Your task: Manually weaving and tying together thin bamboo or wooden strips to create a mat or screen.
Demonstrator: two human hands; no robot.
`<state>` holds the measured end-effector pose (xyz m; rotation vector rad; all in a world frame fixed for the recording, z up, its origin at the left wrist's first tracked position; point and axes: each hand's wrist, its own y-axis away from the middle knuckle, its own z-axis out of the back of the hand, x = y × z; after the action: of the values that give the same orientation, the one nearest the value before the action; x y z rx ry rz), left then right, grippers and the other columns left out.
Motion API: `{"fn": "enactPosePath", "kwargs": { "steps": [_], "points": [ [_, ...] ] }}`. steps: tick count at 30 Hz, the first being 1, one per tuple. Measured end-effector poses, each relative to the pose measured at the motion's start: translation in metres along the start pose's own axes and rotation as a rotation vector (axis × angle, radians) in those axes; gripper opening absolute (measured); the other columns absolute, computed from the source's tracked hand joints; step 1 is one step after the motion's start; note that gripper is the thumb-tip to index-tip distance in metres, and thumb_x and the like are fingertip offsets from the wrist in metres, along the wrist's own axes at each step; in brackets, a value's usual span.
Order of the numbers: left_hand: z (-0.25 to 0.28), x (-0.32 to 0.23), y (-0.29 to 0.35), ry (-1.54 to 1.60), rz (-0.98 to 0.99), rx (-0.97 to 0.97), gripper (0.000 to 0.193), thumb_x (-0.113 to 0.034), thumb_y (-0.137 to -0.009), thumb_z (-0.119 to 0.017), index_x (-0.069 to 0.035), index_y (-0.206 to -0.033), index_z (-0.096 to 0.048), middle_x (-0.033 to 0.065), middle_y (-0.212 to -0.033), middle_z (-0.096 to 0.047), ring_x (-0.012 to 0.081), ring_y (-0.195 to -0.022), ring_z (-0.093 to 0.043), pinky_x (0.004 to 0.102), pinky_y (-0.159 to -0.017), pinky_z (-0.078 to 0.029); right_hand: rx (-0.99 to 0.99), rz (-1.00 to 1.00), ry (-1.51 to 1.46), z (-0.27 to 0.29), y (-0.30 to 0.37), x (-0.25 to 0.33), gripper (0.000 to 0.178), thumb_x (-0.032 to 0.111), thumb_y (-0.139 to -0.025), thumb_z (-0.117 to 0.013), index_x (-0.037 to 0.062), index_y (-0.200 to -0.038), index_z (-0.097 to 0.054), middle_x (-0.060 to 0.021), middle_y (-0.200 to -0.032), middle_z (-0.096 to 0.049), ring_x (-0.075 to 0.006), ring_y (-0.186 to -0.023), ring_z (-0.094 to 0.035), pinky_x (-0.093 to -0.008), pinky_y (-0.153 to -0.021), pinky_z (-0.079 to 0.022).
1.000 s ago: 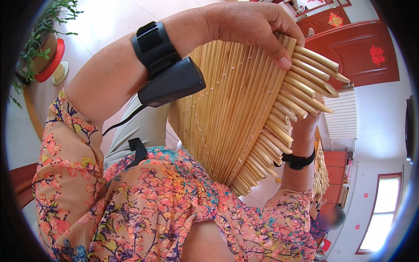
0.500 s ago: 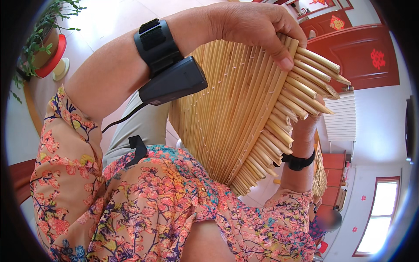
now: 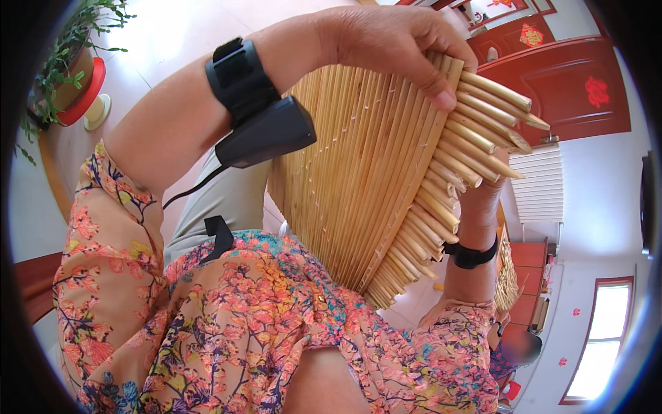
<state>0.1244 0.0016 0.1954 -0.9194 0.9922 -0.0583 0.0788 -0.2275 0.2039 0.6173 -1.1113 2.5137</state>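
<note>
A mat of pale sorghum-like stalks (image 3: 345, 172), stitched together with white thread, stands tilted in front of my body. Its right edge is a row of uneven cut stalk ends (image 3: 476, 145). At the mat's top corner my left hand (image 3: 407, 45) is closed, with its thumb on the near face and the fingers over the far side. My right hand (image 3: 491, 188) reaches up behind the stalk ends. Its fingers are hidden by the mat, so their grip does not show.
Another person (image 3: 507, 355) is at the lower right, near a bundle of stalks (image 3: 509, 276). At the upper left stands a potted plant (image 3: 72, 76) with a red saucer. A red door (image 3: 558, 93) and a white radiator (image 3: 538, 179) lie beyond the mat.
The mat's top corner has shifted slightly left, together with my left hand and forearm. My left hand keeps its hold on the same corner.
</note>
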Motion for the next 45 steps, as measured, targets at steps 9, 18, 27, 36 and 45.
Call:
{"fn": "enactPosePath", "kwargs": {
  "steps": [9,18,27,36,45],
  "points": [
    [-0.010,-0.026,0.000,-0.028,0.177,-0.013,0.027,-0.025,-0.079,-0.069,-0.004,-0.093,-0.061,0.0006,-0.079,-0.060,0.0099,-0.077,-0.055,0.0225,-0.068,-0.040,0.095,0.091,0.259,0.003,-0.006,0.001,0.034,0.005,-0.070,-0.072,0.0015,-0.102,-0.061,-0.0104,-0.095,-0.064,-0.0224,-0.084,-0.062,-0.0301,-0.073,-0.049],
    [-0.011,-0.018,0.002,-0.231,0.138,-0.007,0.021,-0.017,-0.078,-0.069,-0.004,-0.092,-0.061,-0.0001,-0.079,-0.060,0.0097,-0.079,-0.055,0.0232,-0.072,-0.042,0.029,0.220,0.272,-0.008,-0.003,0.005,0.031,0.006,-0.074,-0.069,0.0009,-0.102,-0.059,-0.0101,-0.097,-0.063,-0.0213,-0.088,-0.061,-0.0318,-0.076,-0.048],
    [-0.010,-0.014,0.007,0.028,0.020,-0.020,0.027,-0.015,-0.077,-0.070,-0.002,-0.099,-0.061,0.0027,-0.087,-0.063,0.0109,-0.084,-0.056,0.0237,-0.076,-0.043,0.158,0.085,0.419,0.004,-0.010,0.013,0.027,0.001,-0.070,-0.066,0.0026,-0.097,-0.062,-0.0143,-0.092,-0.064,-0.0305,-0.084,-0.062,-0.0347,-0.070,-0.049],
    [-0.008,-0.012,0.010,0.089,0.056,-0.003,0.033,-0.014,-0.077,-0.071,-0.001,-0.106,-0.060,0.0029,-0.092,-0.063,0.0102,-0.087,-0.056,0.0217,-0.077,-0.044,0.205,0.061,0.542,0.003,-0.009,0.021,0.025,-0.003,-0.069,-0.060,0.0030,-0.092,-0.064,-0.0144,-0.085,-0.064,-0.0298,-0.077,-0.063,-0.0320,-0.067,-0.049],
    [-0.010,-0.007,0.011,0.091,0.020,-0.008,0.027,-0.015,-0.077,-0.070,-0.003,-0.100,-0.061,0.0022,-0.086,-0.063,0.0095,-0.082,-0.057,0.0214,-0.073,-0.045,0.080,0.099,0.344,-0.005,-0.008,0.015,0.026,0.007,-0.074,-0.067,0.0002,-0.099,-0.060,-0.0128,-0.097,-0.064,-0.0238,-0.084,-0.063,-0.0304,-0.073,-0.049]
  ]
}}
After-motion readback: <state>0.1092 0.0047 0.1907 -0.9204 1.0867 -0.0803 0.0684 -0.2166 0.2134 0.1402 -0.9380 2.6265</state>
